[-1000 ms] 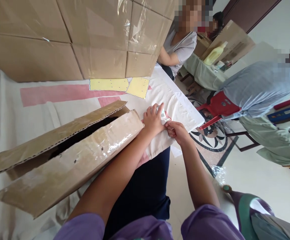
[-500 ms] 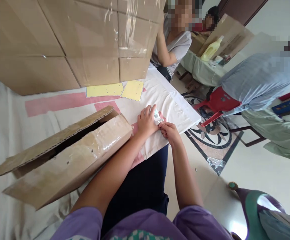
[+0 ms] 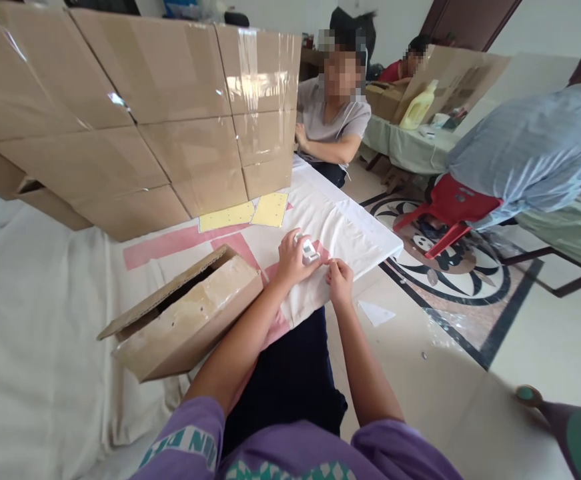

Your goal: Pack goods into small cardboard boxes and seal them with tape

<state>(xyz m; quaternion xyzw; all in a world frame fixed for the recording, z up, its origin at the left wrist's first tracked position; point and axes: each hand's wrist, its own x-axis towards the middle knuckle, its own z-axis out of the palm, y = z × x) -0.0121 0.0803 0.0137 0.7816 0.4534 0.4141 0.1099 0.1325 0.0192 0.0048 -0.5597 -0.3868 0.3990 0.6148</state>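
My left hand is wrapped round a small white object above the cloth-covered table. Just to its right, my right hand is closed in a pinch close to the white object; whatever lies between its fingertips is too small to make out. An open cardboard box lies on the cloth to the left of my forearms. Beyond my hands, two yellow pieces with small dark marks rest at the foot of the stacked cartons.
Taped cardboard cartons form a wall at the back left. A person sits beyond the table corner. Another person sits on a red stool at the right. A yellow bottle stands on a far table.
The view has tilted up and shifted, showing more of the cartons and the seated people. My right hand has moved slightly away from my left, which still holds the white object.
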